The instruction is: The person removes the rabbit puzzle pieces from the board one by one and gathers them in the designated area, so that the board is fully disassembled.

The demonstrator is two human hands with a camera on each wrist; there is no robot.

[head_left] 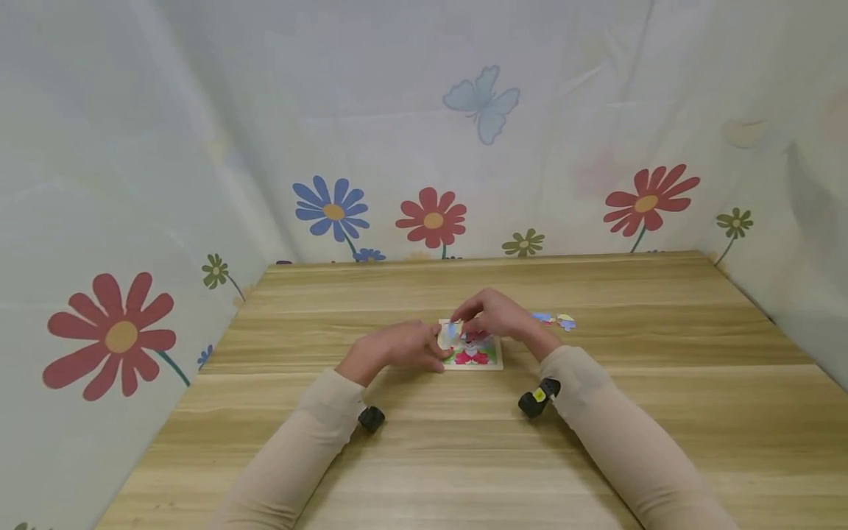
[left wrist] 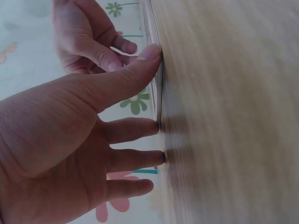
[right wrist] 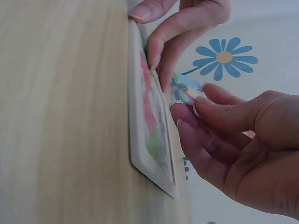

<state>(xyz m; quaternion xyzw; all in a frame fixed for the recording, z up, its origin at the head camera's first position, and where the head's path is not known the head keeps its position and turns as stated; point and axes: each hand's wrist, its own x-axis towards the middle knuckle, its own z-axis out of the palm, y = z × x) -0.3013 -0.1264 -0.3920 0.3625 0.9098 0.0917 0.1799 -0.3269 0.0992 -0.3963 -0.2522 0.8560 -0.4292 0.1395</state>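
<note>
A small picture puzzle board point(head_left: 489, 367) with a pale frame and a red-and-white figure lies flat on the table. My left hand point(head_left: 411, 344) rests at its left side, the thumb point(left wrist: 148, 52) against its edge and the other fingers spread, some touching the board. Over the board, my right hand point(head_left: 495, 316) pinches a puzzle piece point(right wrist: 190, 88) between thumb and fingertips. Light blue and yellow show on that piece, with a blue flower shape. In the head view the fingers cover much of the board's upper part.
Loose puzzle pieces point(head_left: 564, 322) lie on the wooden table point(head_left: 424, 471) just right of the board, partly behind my right wrist. A pale flower-printed cloth point(head_left: 397, 132) hangs behind the table and along its sides. Small black devices point(head_left: 372, 419) sit at both wrists.
</note>
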